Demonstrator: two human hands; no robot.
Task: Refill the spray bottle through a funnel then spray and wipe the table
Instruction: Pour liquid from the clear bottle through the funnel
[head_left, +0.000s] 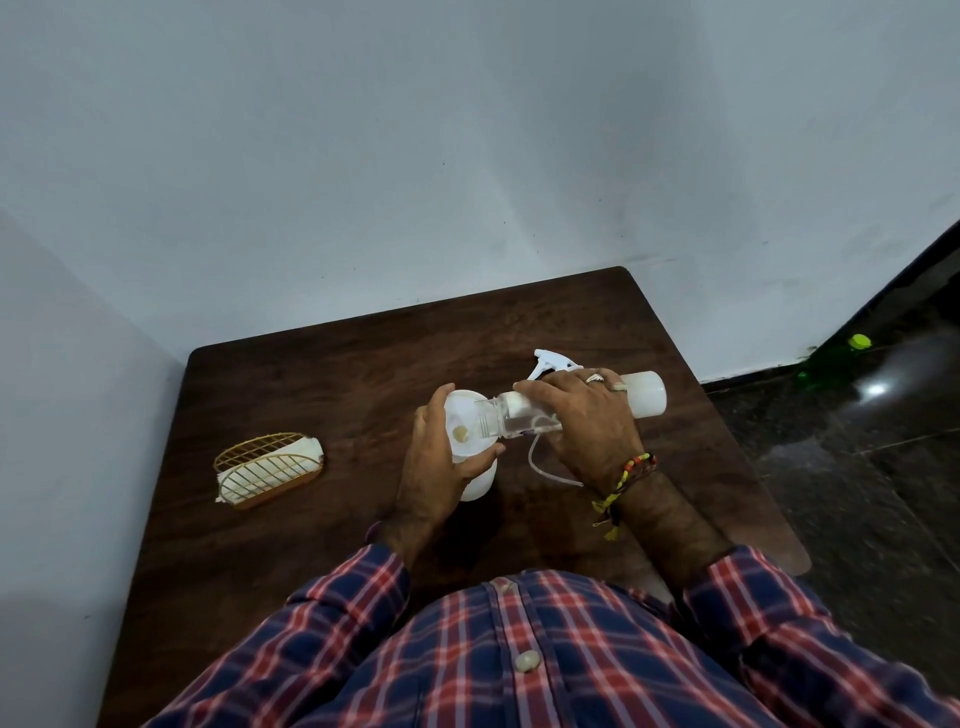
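Your right hand (587, 415) is gripping a clear bottle (524, 418) tipped sideways into the funnel (462, 410); your left hand (441, 452) is wrapping the white spray bottle (478, 483) on the table (311, 395). Spray head (553, 364) is lying behind; napkin holder (267, 467) left.

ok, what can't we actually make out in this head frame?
- Spray bottle body: mostly behind the left hand.
- Liquid stream into the funnel: too faint to tell.
- Refill bottle middle: covered by the right hand.
- Near table edge: hidden by the shirt.
- Holder contents: too small.
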